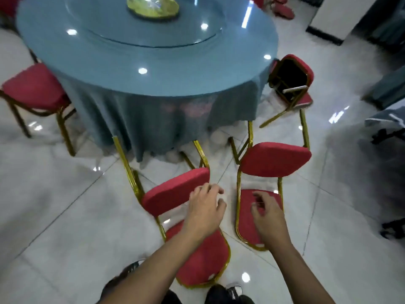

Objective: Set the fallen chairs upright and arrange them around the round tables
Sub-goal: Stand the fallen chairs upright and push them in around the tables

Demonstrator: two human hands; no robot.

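Observation:
Two red-padded chairs with gold frames lie on their backs on the tiled floor, legs pointing at the round table point(153, 69). The left fallen chair point(173, 194) has its backrest flat on the floor near my feet. My left hand point(206, 209) hovers over its raised seat edge, fingers relaxed, holding nothing. The right fallen chair point(274, 159) lies beside it. My right hand point(266, 212) hangs above its backrest with fingers loosely curled and empty. A third chair point(291, 80) lies tipped at the table's right edge, its black underside showing.
An upright red chair point(32, 86) stands at the table's left. The table has a blue cloth, a glass turntable point(114, 25) and a yellow-green centrepiece point(153, 6). More red chairs point(282, 7) lie at the back right near a white pillar point(337, 16). Dark objects point(388, 132) stand at the right.

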